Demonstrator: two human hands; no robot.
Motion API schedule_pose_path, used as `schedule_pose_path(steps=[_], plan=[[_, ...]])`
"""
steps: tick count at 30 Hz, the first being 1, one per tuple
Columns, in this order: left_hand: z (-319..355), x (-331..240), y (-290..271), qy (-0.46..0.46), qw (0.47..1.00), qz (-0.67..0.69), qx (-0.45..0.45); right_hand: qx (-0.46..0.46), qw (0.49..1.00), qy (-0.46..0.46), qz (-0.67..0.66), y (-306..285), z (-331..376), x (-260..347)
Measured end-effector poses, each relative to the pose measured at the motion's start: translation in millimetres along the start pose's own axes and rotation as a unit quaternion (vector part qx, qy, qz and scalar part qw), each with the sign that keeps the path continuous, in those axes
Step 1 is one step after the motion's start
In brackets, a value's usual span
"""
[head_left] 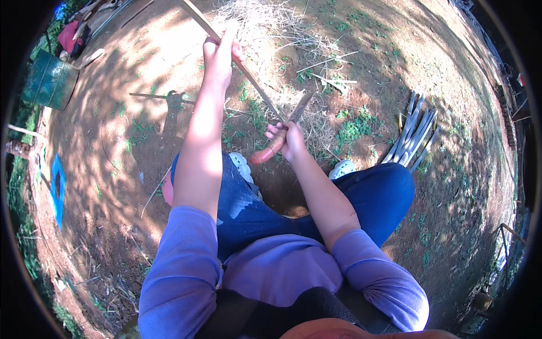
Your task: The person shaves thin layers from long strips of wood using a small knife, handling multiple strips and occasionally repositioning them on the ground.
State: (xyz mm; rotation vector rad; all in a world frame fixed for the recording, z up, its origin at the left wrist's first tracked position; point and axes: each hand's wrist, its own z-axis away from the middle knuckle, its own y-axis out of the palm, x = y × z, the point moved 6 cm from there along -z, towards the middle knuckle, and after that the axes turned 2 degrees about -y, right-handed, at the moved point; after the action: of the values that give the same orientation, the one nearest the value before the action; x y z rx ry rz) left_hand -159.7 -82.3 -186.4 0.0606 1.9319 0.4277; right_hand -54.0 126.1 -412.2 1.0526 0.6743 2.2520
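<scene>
Stretched out ahead, my left hand [221, 53] is closed around a long thin strip [253, 81] that looks like bamboo. The strip slants from the top of the view down to my right hand [292, 142]. That hand grips a knife [270, 149] by its curved reddish-brown handle, with the blade pointing up and away to the right. The strip's lower end meets the knife near the base of the blade; whether the right fingers also touch it, I cannot tell. Pale shavings [307, 127] lie on the ground beneath the blade.
A bundle of split strips [413, 133] lies beside my right knee. More shavings [259, 20] are heaped ahead. A green container [51, 80] and a red item [68, 38] are at the far left, with a blue frame-like object [57, 189] nearer. Small weeds dot the dirt.
</scene>
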Motion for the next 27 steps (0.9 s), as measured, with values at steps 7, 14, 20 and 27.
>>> schedule_pose_path(steps=[7,14,20,27], plan=[[-4,13,9,-0.064,0.994,0.078,0.038,0.035,0.999,0.034,-0.010,10,1,8],[1,-24,12,0.097,0.979,-0.119,-0.137,0.003,0.999,0.023,-0.022,5,3,9],[-1,-26,20,0.061,0.993,-0.070,-0.073,-0.020,1.000,-0.004,-0.016,10,4,18],[-1,-28,23,0.012,0.995,0.058,-0.079,0.043,0.984,-0.052,0.162,64,40,40]])
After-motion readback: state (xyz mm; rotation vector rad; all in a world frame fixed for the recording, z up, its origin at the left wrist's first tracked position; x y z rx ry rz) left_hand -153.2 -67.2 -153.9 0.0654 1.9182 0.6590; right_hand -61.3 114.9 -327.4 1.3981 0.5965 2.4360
